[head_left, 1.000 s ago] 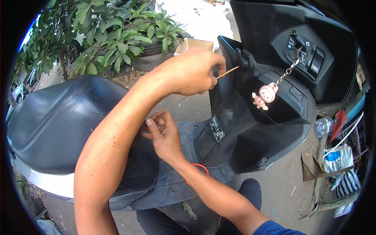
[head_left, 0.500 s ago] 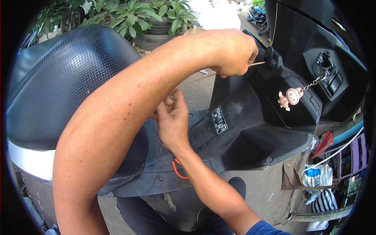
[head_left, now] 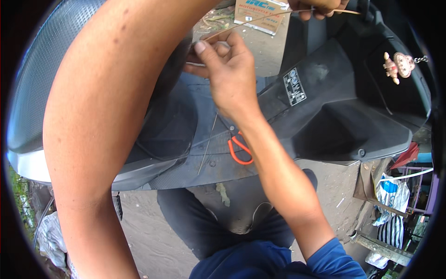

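Note:
My left arm crosses the picture from the lower left, and my left hand is at the top edge, partly cut off. Its fingers are closed on a thin light-brown strand, whose tip pokes out past them toward a black hook on the scooter. Lower and nearer the middle, my right hand pinches the other part of the strand between thumb and fingers. Scissors with orange handles lie on the scooter's footboard, partly behind my right forearm. Another thin strand rests beside them.
The black textured seat is at the left, the front panel at the right. A figure keychain hangs there. A cardboard box stands on the ground beyond. Bags and a purple frame are at the lower right.
The view has shifted, so the hands and scooter sit higher in the picture. The box and more of the scissors now show. Both hands keep hold of the strand.

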Tool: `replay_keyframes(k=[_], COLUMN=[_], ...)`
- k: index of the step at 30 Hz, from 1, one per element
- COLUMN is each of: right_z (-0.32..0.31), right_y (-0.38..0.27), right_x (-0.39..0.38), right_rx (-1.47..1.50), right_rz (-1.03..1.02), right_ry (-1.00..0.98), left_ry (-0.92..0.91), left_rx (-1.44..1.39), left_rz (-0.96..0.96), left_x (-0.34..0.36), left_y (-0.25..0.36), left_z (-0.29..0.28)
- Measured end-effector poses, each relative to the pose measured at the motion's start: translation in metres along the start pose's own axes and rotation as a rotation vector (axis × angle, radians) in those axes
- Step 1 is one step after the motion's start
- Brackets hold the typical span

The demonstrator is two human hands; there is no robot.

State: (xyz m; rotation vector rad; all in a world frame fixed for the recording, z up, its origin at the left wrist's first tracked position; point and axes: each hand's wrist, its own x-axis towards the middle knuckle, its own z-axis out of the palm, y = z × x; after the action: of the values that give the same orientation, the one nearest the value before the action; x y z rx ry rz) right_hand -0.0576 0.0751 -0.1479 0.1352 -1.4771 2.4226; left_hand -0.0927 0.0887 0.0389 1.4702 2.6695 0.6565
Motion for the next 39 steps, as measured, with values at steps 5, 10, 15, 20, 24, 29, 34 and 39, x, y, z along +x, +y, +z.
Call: replay_keyframes(k=[5, 10, 15, 20, 24, 29, 34, 39], right_z=[-0.023, -0.072, -0.105, -0.101, -0.105, -0.105, -0.12, -0.1], right_y=[0.009, 0.04, 0.071, 0.099, 0.115, 0.108, 0.087, 0.071], right_x=[-0.006, -0.047, -0.124, -0.154, -0.152, -0.149, -0.152, -0.157], right_rx=[-0.231, -0.874, -1.331, -1.383, -1.341, -1.395, -1.351, -1.383], right_rz=[-0.034, 0.144, -0.066, -0.311, -0.425, -0.491, -0.423, -0.451], right_ry=[-0.07, -0.095, -0.589, -0.611, -0.684, -0.782, -0.946, -0.931], left_ry=[-0.004, -0.105, -0.075, -0.027, 0.052, 0.016, 0.008, 0.015], left_rx=[-0.104, -0.12, -0.169, -0.344, -0.483, -0.419, -0.363, -0.302], left_rz=[-0.043, -0.012, -0.001, -0.165, -0.177, -0.174, -0.031, 0.003], left_x=[-0.008, -0.013, -0.008, 0.009, 0.01, 0.003, 0.007, 0.002], left_y=[-0.002, -0.009, -0.011, -0.04, -0.054, -0.036, -0.031, -0.024], left_z=[0.003, -0.003, -0.006, 0.007, 0.01, 0.001, 0.009, -0.013])
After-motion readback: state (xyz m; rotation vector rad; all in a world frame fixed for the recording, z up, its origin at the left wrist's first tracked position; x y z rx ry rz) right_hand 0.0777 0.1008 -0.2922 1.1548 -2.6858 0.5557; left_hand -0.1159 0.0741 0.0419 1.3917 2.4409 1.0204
